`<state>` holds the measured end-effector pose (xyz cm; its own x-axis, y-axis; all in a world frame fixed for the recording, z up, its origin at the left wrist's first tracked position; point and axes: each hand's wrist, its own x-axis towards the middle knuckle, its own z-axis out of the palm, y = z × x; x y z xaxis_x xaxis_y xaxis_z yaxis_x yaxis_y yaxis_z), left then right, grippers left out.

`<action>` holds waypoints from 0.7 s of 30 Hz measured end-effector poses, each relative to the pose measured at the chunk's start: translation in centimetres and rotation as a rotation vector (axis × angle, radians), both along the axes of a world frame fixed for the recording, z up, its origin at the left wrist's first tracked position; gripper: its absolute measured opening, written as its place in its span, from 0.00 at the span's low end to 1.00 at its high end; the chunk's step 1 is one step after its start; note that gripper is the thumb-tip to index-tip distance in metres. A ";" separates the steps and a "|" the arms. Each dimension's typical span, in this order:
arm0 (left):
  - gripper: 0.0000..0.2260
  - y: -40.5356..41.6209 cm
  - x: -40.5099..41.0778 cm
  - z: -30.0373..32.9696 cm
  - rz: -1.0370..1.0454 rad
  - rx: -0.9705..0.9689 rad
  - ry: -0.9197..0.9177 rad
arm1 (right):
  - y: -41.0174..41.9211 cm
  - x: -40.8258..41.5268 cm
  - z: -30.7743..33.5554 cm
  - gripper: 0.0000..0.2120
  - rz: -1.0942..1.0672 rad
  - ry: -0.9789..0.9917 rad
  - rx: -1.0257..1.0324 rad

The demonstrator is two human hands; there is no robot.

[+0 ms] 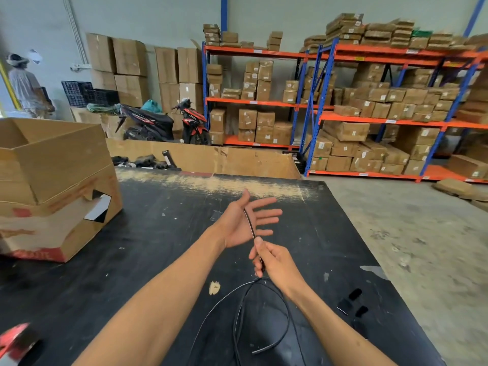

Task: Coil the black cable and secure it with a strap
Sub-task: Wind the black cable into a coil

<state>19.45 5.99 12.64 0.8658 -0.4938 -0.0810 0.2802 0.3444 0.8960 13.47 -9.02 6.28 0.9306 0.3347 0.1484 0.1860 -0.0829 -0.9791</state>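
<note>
The black cable [249, 224] runs across the palm of my left hand [247, 223], which is spread with fingers apart and thumb up. My right hand [272, 261] is closed around the cable just below, pinching it between thumb and fingers. From the right hand the cable drops into loose loops [264, 313] on the black table, with one free end lying near the bottom. Small black straps [353, 302] lie on the table to the right of my right forearm.
The black table [158, 233] has a torn open cardboard box [52, 186] on its left. A low cardboard wall [224, 159] and several dark parts sit behind it. Shelves of boxes [369, 101] stand at the back right, a scooter [163, 122] and a person [26, 85] at the back left.
</note>
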 end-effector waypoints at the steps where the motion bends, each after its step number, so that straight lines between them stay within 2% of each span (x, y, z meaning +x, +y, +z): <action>1: 0.35 0.2 0.1 0.6 0.011 -0.073 0.010 | -0.4 0.0 -0.3 0.22 0.015 0.007 -0.018; 5: 0.34 0.9 -0.1 3.8 -0.069 -0.315 0.013 | -1.6 0.3 -2.1 0.23 0.036 0.011 -0.072; 9: 0.34 0.8 -1.1 5.9 -0.271 -0.336 -0.049 | -2.3 1.8 -2.4 0.24 0.021 -0.073 -0.212; 13: 0.34 1.3 -2.2 8.5 -0.375 -0.328 -0.096 | -3.2 2.7 -2.4 0.23 0.065 -0.217 -0.500; 16: 0.33 1.8 -2.8 10.8 -0.435 -0.266 -0.141 | -3.2 3.0 -3.3 0.16 0.175 -0.342 -0.810; 18: 0.33 2.0 -3.4 11.2 -0.538 -0.172 -0.127 | -2.5 3.3 -3.6 0.15 0.184 -0.411 -1.002; 21: 0.35 1.9 -4.5 9.7 -0.838 0.045 -0.015 | -2.0 4.5 -2.5 0.14 0.055 -0.413 -1.062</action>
<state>14.96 7.85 22.33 0.2151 -0.9707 -0.1074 0.4151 -0.0087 0.9097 17.99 -11.04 3.77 0.8565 0.5130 0.0574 0.5069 -0.8147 -0.2818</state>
